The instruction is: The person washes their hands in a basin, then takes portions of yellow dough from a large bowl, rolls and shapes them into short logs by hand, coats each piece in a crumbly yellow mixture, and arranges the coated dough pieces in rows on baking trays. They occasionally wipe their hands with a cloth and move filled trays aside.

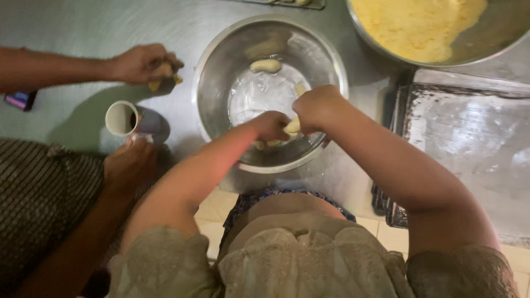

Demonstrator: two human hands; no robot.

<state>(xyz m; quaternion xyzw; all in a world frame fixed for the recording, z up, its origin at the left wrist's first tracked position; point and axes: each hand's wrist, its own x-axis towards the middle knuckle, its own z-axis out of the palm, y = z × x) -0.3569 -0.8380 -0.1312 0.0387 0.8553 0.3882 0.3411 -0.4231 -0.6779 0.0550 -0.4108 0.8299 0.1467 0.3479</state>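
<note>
Both of my hands are over the near side of a steel bowl point(326, 58). My left hand point(269, 124) and my right hand point(314, 107) pinch the same pale lump of dough point(292, 127) between them. Another pale dough piece point(265, 65) lies at the far side of the bowl, and a smaller one point(300, 88) sits near my right hand. A few more bits show under my left hand at the bowl's near wall.
Another person's hand point(141, 62) at the left holds a yellowish dough piece over the steel table point(66, 27); their other hand point(130, 165) rests by a white cup point(122, 118). A big bowl of yellow flour point(419, 25) stands far right. A dark greased tray point(469, 138) lies at right.
</note>
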